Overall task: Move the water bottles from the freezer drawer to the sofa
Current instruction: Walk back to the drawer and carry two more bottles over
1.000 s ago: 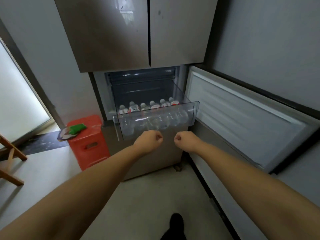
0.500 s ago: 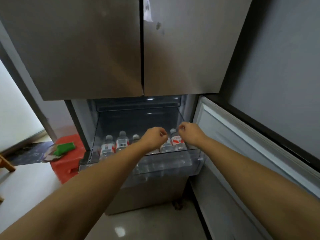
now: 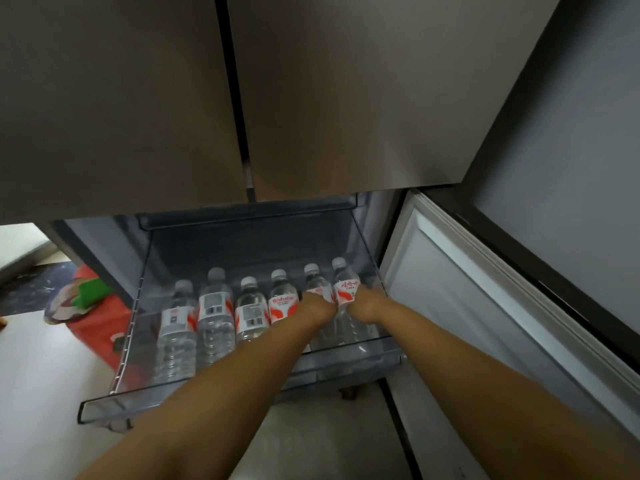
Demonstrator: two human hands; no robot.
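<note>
The water bottles (image 3: 214,317) are clear with white caps and white labels marked in red; two labels show black barcodes. The freezer drawer (image 3: 138,400) is transparent with a grey tint. The upper fridge doors (image 3: 346,98) are brushed brownish grey. At left, a red stool (image 3: 100,334) carries something bright green (image 3: 91,294). The floor (image 3: 41,375) is pale cream, and the open door's lining (image 3: 467,306) is white.

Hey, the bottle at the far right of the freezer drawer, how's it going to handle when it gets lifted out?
The far-right bottle looks full and lies on its side, so it is probably fairly heavy for its size. Its round body may roll if set down flat. Its clear plastic may be slick from the cold, so the right hand probably wants a firm grip.
</note>
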